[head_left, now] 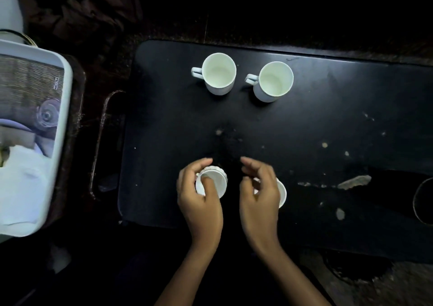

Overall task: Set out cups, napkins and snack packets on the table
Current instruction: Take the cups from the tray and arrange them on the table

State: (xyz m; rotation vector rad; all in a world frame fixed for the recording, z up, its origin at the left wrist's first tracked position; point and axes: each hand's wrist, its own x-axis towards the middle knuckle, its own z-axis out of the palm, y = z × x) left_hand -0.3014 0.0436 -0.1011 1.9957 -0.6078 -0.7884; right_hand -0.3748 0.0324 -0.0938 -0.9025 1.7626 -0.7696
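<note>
Two white mugs stand upright at the far side of the black table (pixel 328 123), the left mug (pixel 218 72) and the right mug (pixel 275 80), both with handles pointing left. Near the front edge, my left hand (pixel 199 195) grips a small white cup (pixel 214 182), thumb across its top and fingers curled round its left side. My right hand (pixel 257 193) curls its fingers over a second small white cup (pixel 282 192); only the cup's right edge shows behind the hand.
A white tray (pixel 62 127) sits to the left on a dark stand, holding white cloth or napkins and other dim items. The table top has pale chips and scratches at the right. A dark round rim (pixel 421 200) shows at the right edge.
</note>
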